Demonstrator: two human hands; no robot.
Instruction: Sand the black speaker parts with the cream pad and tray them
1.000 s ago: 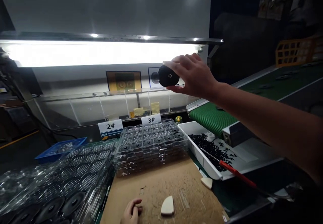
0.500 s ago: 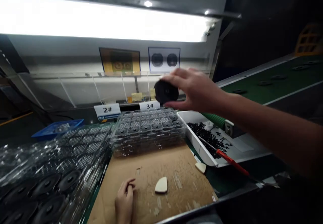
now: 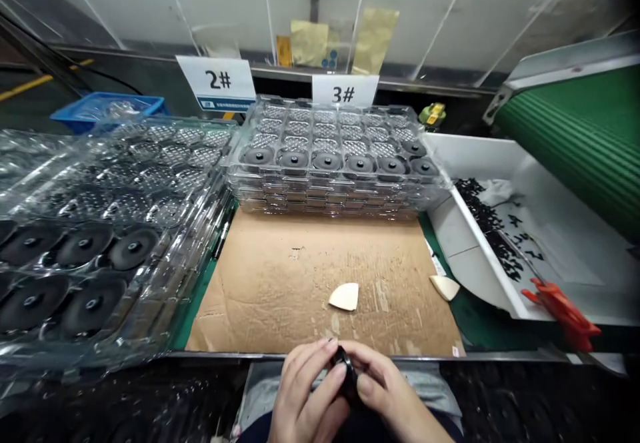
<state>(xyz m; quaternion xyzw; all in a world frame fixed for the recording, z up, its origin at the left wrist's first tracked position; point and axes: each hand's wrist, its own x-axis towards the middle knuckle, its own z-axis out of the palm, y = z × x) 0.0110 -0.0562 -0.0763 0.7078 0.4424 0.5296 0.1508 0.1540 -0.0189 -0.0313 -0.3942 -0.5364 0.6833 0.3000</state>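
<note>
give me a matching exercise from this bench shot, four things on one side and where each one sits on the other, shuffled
Things
1. black round part
2. red-handled tool
3. blue bin
4. 3# sign

Places
A. far left, at the back
B. pinched between the left hand and the right hand
C. behind the middle stack of clear trays
D. at the near edge of the white tray

Pairs: 1-B, 2-D, 3-A, 4-C

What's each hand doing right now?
Left hand: closed on the black round part.
Right hand: closed on the same part.
</note>
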